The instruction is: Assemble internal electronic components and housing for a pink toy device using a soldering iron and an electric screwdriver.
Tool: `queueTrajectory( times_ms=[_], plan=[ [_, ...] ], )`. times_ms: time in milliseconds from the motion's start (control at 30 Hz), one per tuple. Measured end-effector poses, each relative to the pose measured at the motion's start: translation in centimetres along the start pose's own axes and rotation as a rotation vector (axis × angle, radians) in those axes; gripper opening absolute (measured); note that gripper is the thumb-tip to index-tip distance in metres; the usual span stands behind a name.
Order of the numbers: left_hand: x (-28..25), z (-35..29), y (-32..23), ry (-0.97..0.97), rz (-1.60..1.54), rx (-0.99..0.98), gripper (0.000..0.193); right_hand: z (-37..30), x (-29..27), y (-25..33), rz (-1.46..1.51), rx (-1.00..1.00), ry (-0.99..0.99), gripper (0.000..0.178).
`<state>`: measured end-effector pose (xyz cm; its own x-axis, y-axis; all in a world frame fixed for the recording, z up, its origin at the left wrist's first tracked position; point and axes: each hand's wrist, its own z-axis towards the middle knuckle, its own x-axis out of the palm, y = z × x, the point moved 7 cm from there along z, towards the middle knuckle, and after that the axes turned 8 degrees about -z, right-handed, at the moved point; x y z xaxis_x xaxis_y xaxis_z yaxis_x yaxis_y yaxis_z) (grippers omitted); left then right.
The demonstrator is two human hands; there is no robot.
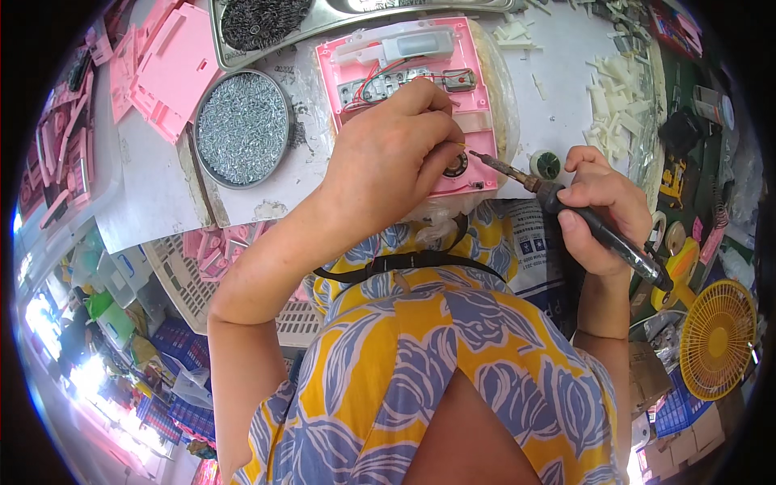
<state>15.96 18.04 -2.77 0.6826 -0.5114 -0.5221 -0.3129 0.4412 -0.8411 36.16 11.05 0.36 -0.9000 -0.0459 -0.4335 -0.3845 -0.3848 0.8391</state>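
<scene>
While right grip holds soldering iron, printed sheet, apparently sacking.

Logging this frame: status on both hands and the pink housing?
Right hand: holding soldering iron, tip over pink housing. Left hand: fingertips over housing, held item unclear. Housing: open, partly hidden by left hand.

A: Casing colour?
B: Open plastic casing, pale pink throughout; the wires inside, red.
A: Soldering iron?
B: Handle glossy black.
A: Screws in the round tin?
B: Silver with a bluish cast. Flat panels beside them, pink; small plastic parts on the right, off-white.
A: Dress?
B: Yellow ground, grey-blue leaf motif, leaves veined and edged whitish.
A: Fan?
B: Yellow grille.
</scene>
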Motion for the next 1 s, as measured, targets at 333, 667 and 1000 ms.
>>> queueTrajectory(
  times_ms=[333,667,1000],
  plan=[
    [-0.4,0.1,-0.2,0.017,-0.057,0.04,0.016,-0.9,-1.9,-0.1,0.012,0.015,-0.051,0.019],
    [-0.4,-0.1,0.0,0.008,-0.115,0.121,0.021,-1.0,-2.3,-0.1,0.027,0.0,-0.079,0.019],
    [0.5,0.2,-0.7,0.125,0.117,0.13,0.023,-0.5,-1.1,0.5,0.013,-0.025,-0.04,0.016]
  ],
)
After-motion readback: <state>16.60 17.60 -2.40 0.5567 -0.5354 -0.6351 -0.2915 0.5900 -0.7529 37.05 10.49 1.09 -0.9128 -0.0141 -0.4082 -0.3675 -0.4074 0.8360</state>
